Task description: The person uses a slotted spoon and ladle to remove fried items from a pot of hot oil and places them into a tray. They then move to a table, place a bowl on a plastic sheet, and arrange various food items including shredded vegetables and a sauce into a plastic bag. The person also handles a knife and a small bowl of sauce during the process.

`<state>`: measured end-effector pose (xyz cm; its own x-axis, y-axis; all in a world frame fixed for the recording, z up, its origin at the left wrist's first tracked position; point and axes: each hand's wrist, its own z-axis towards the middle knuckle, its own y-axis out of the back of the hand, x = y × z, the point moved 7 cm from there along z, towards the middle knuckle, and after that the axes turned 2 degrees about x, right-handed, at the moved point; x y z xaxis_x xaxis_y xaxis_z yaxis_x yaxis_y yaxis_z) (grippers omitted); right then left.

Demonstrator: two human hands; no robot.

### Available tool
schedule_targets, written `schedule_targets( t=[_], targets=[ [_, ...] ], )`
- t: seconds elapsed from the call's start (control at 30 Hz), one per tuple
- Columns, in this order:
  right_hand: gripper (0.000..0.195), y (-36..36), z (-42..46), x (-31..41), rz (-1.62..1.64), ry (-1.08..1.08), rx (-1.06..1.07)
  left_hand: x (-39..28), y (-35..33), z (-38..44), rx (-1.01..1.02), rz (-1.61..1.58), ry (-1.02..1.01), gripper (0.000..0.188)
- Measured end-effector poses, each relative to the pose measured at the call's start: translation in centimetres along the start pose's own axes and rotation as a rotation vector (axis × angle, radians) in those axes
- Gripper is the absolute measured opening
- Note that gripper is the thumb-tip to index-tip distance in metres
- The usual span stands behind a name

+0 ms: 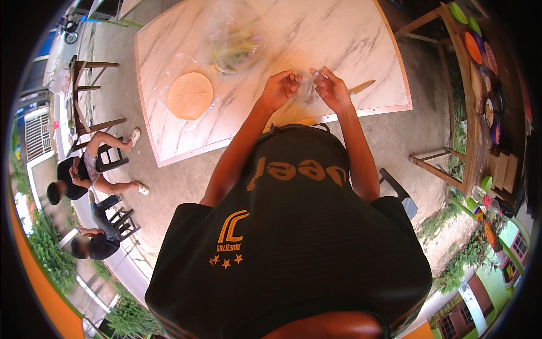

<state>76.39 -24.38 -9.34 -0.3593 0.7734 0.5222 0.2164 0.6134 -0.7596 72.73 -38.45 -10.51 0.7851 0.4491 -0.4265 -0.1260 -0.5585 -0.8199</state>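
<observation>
Between my two hands, above the near part of the marble-patterned table (169, 140), is a thin clear plastic bag (307, 88). My left hand (283, 89) pinches one side of it and my right hand (330, 88) the other, fingers curled. A knife (362, 87) lies just beyond my right hand, its other end hidden by the hand. To the left, a round, flat stack of pale wrappers (190, 96) rests on clear plastic. Farther back sits a large clear plastic bag (235, 46) with green and yellowish contents that I cannot make out.
Two seated people (78, 173) are beyond the table's left side, on dark plastic stools (111, 159). A wooden table (470, 127) with colourful plates (473, 47) stands at the right. The marble-patterned table has a metal edge strip (372, 111) close to my body.
</observation>
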Motion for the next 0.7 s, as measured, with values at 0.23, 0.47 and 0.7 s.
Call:
schedule_targets(
  t=[0.23, 0.47, 0.7],
  targets=[
    [0.020, 4.6, 2.0, -1.7, 0.000, -0.401, -0.163, 0.4, 0.9, -2.9, -0.192, 0.508, 0.110, 0.025],
    [0.030, 6.1, 0.0, -0.5, -0.389, 0.002, -0.426, -0.3, -0.9, -4.7, -0.109, 0.538, 0.020, 0.028],
    [0.081, -2.1, -2.5, -2.7, -1.706, 0.498, -0.474, -2.6, 1.2, -5.7, -0.218, 0.777, -0.069, 0.035]
  ],
)
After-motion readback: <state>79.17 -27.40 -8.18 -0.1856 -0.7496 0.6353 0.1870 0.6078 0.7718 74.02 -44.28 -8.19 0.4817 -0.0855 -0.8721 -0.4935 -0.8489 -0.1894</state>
